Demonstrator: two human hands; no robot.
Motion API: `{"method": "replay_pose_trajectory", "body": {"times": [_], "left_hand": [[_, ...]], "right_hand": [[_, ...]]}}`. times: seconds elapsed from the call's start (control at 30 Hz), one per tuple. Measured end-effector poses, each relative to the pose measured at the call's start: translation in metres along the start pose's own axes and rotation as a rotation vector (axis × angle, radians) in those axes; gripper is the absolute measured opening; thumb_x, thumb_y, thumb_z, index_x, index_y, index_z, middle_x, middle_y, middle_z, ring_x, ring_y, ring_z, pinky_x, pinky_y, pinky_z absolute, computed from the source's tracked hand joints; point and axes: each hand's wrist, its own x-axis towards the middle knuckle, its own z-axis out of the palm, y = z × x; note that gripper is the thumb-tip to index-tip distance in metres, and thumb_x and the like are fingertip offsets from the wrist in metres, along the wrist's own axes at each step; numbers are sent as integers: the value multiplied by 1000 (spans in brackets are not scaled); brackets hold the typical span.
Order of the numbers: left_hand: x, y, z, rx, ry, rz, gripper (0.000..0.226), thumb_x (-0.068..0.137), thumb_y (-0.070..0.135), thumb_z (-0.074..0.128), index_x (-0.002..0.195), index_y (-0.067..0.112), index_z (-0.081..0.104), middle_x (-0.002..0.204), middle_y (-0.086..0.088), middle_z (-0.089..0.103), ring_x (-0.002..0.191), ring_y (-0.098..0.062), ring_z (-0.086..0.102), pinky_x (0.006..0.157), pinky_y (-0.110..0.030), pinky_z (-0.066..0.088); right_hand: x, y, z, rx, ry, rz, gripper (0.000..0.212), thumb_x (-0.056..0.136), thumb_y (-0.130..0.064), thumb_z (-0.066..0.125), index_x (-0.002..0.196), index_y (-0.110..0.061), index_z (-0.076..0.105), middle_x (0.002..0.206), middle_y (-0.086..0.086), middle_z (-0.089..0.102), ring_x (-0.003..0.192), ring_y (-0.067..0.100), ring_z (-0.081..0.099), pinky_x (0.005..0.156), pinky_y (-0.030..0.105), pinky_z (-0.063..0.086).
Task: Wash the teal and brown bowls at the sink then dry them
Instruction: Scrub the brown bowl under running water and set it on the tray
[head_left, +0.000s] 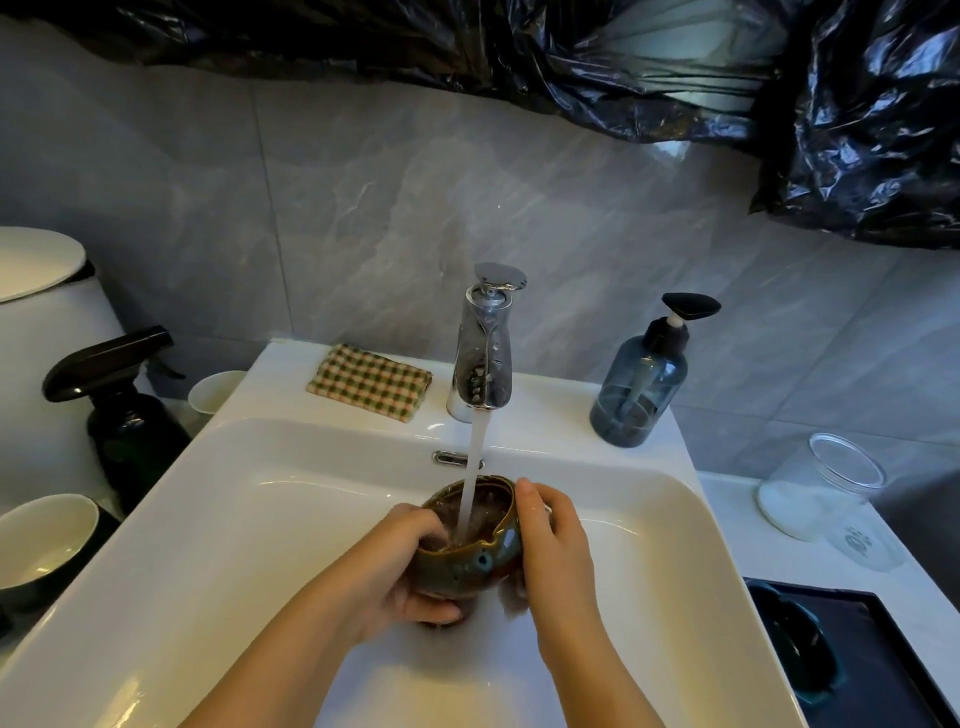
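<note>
Rinsing | brown bowl (470, 551) sitting above sink (260, 519) basin, under faucet (483, 358) stream | left hand (400, 566) gripping rim, fingers reaching inside; right hand (553, 540) clasping side | advisable: turning slowly, holding firmly; glaze likely slippery.

Three bowls (467, 569) (44, 535) (800, 644), two bottles (135, 441) (639, 395), two cups (215, 392) (826, 483), one cloth (370, 382), one faucet (483, 358).

The bowl (470, 564) is glazed brown with teal spots. The cloth (370, 383) is checked green, cream and red. The sink (218, 519) is white.
</note>
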Motion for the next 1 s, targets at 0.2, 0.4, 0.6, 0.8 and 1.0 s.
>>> {"method": "replay_pose_trajectory", "body": {"times": [0.2,0.4,0.6,0.8,1.0], "left_hand": [[-5,12,-5,-24,174,219,12,85,11,50,94,18,54,100,-13,62,85,-27,63,54,-36,56],[-11,7,13,139,159,477,33,87,3,58,99,34,56,100,-7,62,89,-22,64,68,-32,54],[-11,-7,20,677,159,829,51,84,1,60,99,48,47,110,18,49,105,3,49,84,1,38],[-7,1,17,209,264,608,25,87,10,61,91,34,55,99,0,64,91,-14,60,71,-26,47],[-4,6,5,-157,241,192,5,89,9,52,90,13,56,91,-15,62,85,-32,60,68,-34,49]], "right_hand": [[4,6,-7,-197,55,3,34,79,-54,57,72,-21,60,63,5,67,61,24,63,69,41,57],[11,10,-12,-63,173,44,26,82,-38,62,68,-18,51,69,16,63,60,24,52,63,37,45],[15,9,-17,-64,192,59,22,86,-32,59,73,-15,52,74,15,60,67,27,54,66,38,52],[12,7,-18,-63,145,25,17,78,-15,64,69,-12,51,76,18,60,59,35,57,40,24,43],[0,-9,-16,-240,42,-178,17,85,-9,57,93,-24,55,74,6,63,63,18,62,46,16,50]]}}
